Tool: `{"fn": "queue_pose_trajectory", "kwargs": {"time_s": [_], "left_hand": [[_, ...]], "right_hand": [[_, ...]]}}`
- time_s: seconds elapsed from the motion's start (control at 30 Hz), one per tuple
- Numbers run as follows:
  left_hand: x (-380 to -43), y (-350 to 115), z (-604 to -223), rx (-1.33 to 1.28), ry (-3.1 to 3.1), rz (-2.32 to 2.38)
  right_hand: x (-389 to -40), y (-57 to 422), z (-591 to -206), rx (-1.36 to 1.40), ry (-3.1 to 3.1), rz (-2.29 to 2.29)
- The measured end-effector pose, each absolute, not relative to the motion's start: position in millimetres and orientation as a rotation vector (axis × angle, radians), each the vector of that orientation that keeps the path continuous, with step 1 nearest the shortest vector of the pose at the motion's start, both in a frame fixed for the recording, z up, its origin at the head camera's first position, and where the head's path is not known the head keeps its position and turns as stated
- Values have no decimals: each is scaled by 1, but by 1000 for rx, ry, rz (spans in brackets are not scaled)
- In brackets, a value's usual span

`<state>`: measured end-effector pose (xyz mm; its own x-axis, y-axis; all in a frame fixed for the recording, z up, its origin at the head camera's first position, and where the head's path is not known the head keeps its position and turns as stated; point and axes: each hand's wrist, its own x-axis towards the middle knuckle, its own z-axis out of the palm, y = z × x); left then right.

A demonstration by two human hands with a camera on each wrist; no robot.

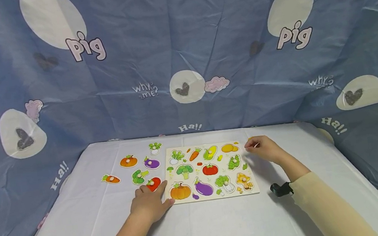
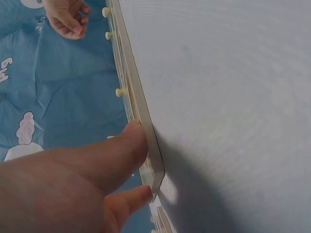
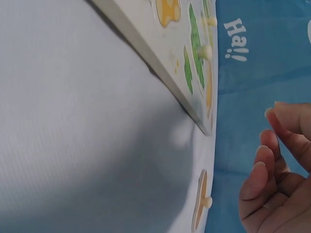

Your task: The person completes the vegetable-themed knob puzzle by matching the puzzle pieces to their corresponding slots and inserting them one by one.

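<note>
White veg puzzle board (image 1: 197,172) on table (image 1: 223,224), ctr. L hand (image 1: 150,204) relaxed, touching board's near L corner. R hand (image 1: 265,148) loosely curled, empty, by far R corner. Loose veg pcs (image 1: 151,163) L of board.

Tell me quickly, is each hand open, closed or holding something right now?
Left hand: open, touching the puzzle board at its near left corner.
Right hand: open, loosely curled, nothing visible in its grasp.

Creased blue cloth (image 1: 132,117) behind, left and right; 2 "pig" prints (image 1: 76,50) up high, "Ha!!" lettering (image 1: 184,128) lower; white table (image 1: 223,228) in front.
</note>
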<state>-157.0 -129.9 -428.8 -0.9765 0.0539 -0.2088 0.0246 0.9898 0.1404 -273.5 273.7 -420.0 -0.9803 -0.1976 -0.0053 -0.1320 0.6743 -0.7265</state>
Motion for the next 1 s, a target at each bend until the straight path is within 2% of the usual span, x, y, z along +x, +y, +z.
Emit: {"fn": "queue_pose_trajectory", "kwargs": {"time_s": [1.0], "left_hand": [[-157, -129, -427, 39, 2912, 196]], "right_hand": [[-310, 321, -445, 122, 2843, -1307]]}}
